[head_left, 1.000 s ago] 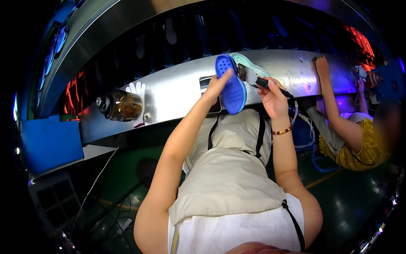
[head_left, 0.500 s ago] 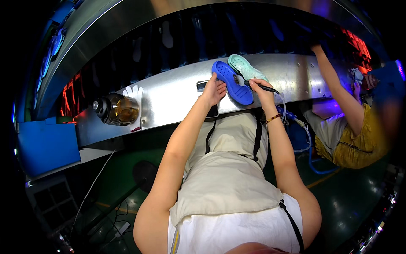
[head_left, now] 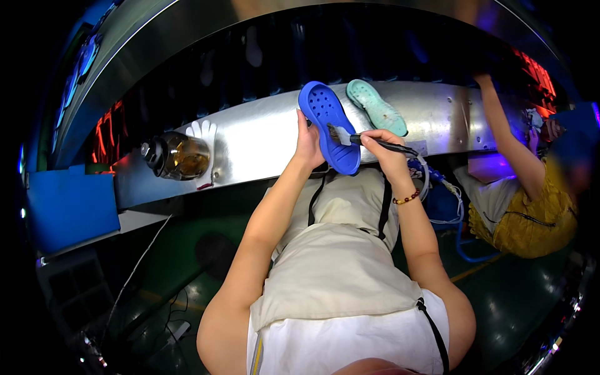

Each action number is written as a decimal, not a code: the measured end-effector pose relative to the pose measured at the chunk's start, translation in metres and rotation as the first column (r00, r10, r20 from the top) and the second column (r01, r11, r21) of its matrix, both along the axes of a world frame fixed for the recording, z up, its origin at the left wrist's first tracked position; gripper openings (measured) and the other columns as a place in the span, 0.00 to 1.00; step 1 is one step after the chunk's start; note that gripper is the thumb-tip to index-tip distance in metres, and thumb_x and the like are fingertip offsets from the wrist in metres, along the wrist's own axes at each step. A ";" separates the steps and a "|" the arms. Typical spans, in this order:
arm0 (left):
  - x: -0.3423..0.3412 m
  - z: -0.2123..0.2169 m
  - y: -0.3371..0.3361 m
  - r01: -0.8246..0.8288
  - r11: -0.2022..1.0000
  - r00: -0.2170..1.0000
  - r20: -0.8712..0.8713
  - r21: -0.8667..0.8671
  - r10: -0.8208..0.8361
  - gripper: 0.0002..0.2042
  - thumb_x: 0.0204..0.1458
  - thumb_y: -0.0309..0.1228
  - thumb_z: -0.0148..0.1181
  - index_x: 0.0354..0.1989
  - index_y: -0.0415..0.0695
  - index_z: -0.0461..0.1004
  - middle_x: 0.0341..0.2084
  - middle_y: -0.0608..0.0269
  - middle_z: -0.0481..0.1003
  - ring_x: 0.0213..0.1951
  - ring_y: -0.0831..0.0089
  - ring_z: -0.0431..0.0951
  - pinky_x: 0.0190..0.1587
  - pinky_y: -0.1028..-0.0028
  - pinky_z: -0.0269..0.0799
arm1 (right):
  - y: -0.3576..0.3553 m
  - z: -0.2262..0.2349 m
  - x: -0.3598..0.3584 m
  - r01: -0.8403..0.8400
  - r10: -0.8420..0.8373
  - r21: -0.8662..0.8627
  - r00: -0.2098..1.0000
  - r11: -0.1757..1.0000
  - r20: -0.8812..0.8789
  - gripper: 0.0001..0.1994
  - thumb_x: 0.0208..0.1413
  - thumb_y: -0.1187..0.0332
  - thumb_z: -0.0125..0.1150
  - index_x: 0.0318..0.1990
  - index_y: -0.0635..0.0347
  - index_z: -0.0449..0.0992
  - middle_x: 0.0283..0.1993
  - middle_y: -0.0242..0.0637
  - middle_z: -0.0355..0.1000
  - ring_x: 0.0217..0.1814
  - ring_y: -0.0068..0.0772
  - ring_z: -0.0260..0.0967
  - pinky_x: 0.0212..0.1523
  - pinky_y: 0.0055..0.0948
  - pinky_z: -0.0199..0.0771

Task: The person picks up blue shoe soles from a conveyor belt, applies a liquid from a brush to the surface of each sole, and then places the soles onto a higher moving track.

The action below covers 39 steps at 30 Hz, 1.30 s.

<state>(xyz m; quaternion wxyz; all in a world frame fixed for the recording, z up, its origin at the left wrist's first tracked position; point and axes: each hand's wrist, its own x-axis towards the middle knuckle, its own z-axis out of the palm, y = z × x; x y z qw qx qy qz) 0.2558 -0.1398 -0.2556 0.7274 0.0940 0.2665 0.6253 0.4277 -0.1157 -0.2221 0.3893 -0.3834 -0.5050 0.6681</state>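
Just over the near edge of the steel counter (head_left: 256,131), the person in the pale apron (head_left: 334,269) holds a blue sole (head_left: 330,114) at a slant, its holed end toward the far edge. The left hand (head_left: 306,144) grips it by its left rim, thumb up along the side; the other fingers are mostly hidden behind it, so I can't say how they lie. The right hand (head_left: 389,152) pinches a dark-handled brush (head_left: 354,139) — its pale bristles lie over the sole's inner face, apparently touching. To the right, on the counter, a mint-green sole (head_left: 378,109) rests with one end close to the far edge. Toward the counter's left end stands a rounded jar (head_left: 186,158) of amber liquid, a white glove (head_left: 211,134) just beside it. Near the right end, a co-worker's bare arm (head_left: 507,128) reaches past the far edge — the hand is lost in shadow.
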 end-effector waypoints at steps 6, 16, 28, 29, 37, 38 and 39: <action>-0.012 0.022 -0.015 -0.006 0.998 0.994 0.108 0.063 -0.001 0.46 0.40 0.71 0.19 0.56 0.41 0.54 0.48 0.49 0.63 0.52 0.56 0.62 0.55 0.57 0.57 | -0.011 0.032 -0.014 -0.114 0.112 0.052 0.993 0.992 0.038 0.08 0.47 0.75 0.58 0.34 0.69 0.73 0.31 0.34 0.72 0.31 0.16 0.67 0.33 0.14 0.66; -0.012 0.035 -0.021 -0.189 0.982 0.982 0.002 0.029 0.189 0.45 0.41 0.70 0.17 0.48 0.41 0.61 0.39 0.51 0.68 0.45 0.59 0.68 0.49 0.60 0.63 | -0.016 0.055 -0.031 -0.155 0.113 0.210 0.974 0.965 0.198 0.09 0.45 0.73 0.60 0.35 0.66 0.75 0.29 0.34 0.73 0.29 0.15 0.67 0.30 0.14 0.66; -0.043 0.065 -0.033 -0.244 0.943 0.969 0.035 0.224 0.243 0.44 0.41 0.70 0.17 0.45 0.40 0.63 0.36 0.54 0.69 0.41 0.61 0.69 0.44 0.64 0.68 | -0.008 0.106 -0.012 -0.603 0.458 0.554 0.797 0.574 0.393 0.06 0.40 0.74 0.60 0.29 0.64 0.76 0.27 0.40 0.74 0.30 0.30 0.72 0.32 0.24 0.69; -0.038 0.072 -0.033 -0.220 0.942 0.975 0.062 0.254 0.211 0.44 0.41 0.70 0.17 0.46 0.40 0.62 0.36 0.54 0.69 0.41 0.61 0.69 0.45 0.64 0.68 | -0.007 0.110 -0.014 -0.542 0.442 0.512 0.840 0.667 0.314 0.07 0.41 0.73 0.61 0.31 0.64 0.76 0.28 0.41 0.74 0.29 0.27 0.72 0.30 0.21 0.70; -0.033 0.091 -0.036 -0.211 0.944 0.976 0.106 0.253 0.190 0.45 0.41 0.70 0.21 0.48 0.38 0.60 0.36 0.52 0.68 0.41 0.58 0.68 0.46 0.54 0.65 | -0.016 0.116 -0.020 -0.584 0.568 0.547 0.792 0.600 0.222 0.09 0.38 0.75 0.63 0.31 0.64 0.77 0.29 0.42 0.74 0.32 0.31 0.72 0.36 0.24 0.70; -0.036 0.092 -0.036 -0.219 0.941 0.975 0.090 0.259 0.202 0.45 0.41 0.70 0.21 0.48 0.38 0.60 0.36 0.52 0.68 0.41 0.58 0.68 0.46 0.53 0.65 | -0.014 0.114 -0.017 -0.607 0.626 0.507 0.763 0.612 0.159 0.10 0.39 0.74 0.63 0.32 0.64 0.76 0.29 0.41 0.74 0.33 0.29 0.72 0.36 0.23 0.70; -0.038 0.093 -0.036 -0.226 0.938 0.974 0.074 0.264 0.214 0.45 0.41 0.70 0.21 0.48 0.38 0.60 0.37 0.52 0.68 0.42 0.57 0.68 0.46 0.53 0.65 | -0.013 0.111 -0.014 -0.555 0.584 0.424 0.809 0.716 0.073 0.10 0.40 0.75 0.62 0.33 0.65 0.76 0.31 0.40 0.74 0.34 0.28 0.71 0.38 0.23 0.71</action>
